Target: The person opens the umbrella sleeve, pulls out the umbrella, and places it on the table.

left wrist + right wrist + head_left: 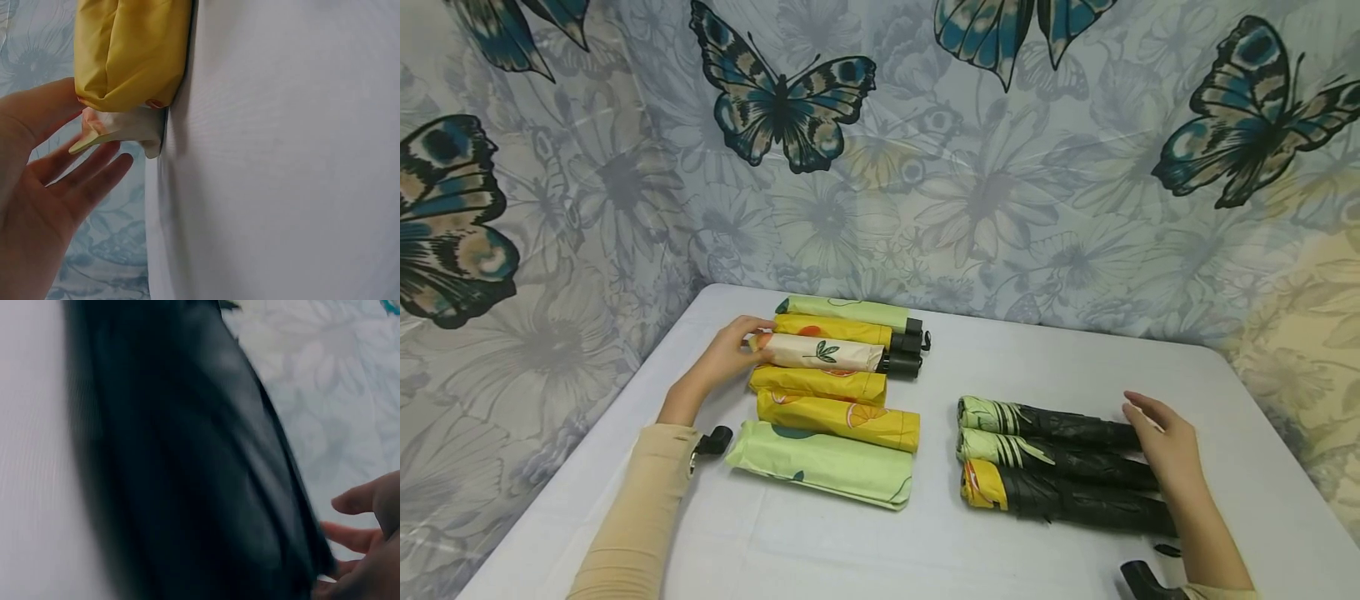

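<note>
My left hand (726, 358) is at the left end of a cream folded umbrella (827, 352) with a leaf print and black handle. In the left wrist view its fingers (103, 181) are spread around the cream fabric end (119, 128), below a yellow roll (131, 50). Behind the cream one lie a yellow umbrella (842, 328) and a pale green one (850, 310), both black-handled. On the right, my right hand (1168, 442) is over the ends of black folded umbrellas (1075, 427), fingers apart. In the right wrist view the fingers are beside blurred black fabric (206, 450).
Nearer me on the left are two yellow fabric rolls (842, 421) with fruit prints and a flat pale green one (827, 467), showing no handles. The nearest black umbrella (1075, 498) has a yellow end. All lie on a white table (940, 542) before a butterfly-print backdrop (1000, 192).
</note>
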{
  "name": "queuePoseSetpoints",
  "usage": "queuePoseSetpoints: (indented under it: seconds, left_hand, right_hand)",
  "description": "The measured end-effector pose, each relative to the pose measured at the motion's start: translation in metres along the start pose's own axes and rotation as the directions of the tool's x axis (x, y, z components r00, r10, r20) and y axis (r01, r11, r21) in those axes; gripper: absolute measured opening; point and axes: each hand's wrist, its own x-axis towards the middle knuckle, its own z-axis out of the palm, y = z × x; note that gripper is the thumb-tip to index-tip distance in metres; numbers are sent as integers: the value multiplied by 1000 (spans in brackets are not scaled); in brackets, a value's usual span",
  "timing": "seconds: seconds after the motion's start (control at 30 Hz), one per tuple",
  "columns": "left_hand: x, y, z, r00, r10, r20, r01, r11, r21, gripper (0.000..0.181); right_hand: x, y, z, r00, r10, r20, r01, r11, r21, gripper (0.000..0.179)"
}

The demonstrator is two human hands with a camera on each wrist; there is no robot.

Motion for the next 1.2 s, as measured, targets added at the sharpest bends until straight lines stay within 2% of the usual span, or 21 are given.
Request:
queuePoseSetpoints:
  seconds: [0.13,0.23,0.5,0.7,0.9,1.2]
  left_hand:
    - [0,-1,1,1000,14,5,-14,1000,7,50]
    - [-1,-1,2,1000,-3,5,3,1000,-7,48]
    - [-2,-1,3,1000,-22,13,22,999,-25,44]
    - [-2,0,3,1000,-18,17,19,999,-35,44]
    - [-1,-2,5,1000,-16,14,16,1000,-25,44]
    - [-3,1,4,1000,-20,14,20,999,-50,44]
  right_hand:
    - [0,-20,13,998,-35,-44,38,997,74,56]
    - [2,-34,24,998,-44,-36,49,991,125,55]
    - [7,-62,53,992,-81,95,63,982,179,57]
    - [8,-81,78,966,-154,209,92,956,279,57]
    - [13,-101,100,947,-133,294,16,929,371,52]
    - [19,-123,136,919,-75,386,-115,887,446,54]
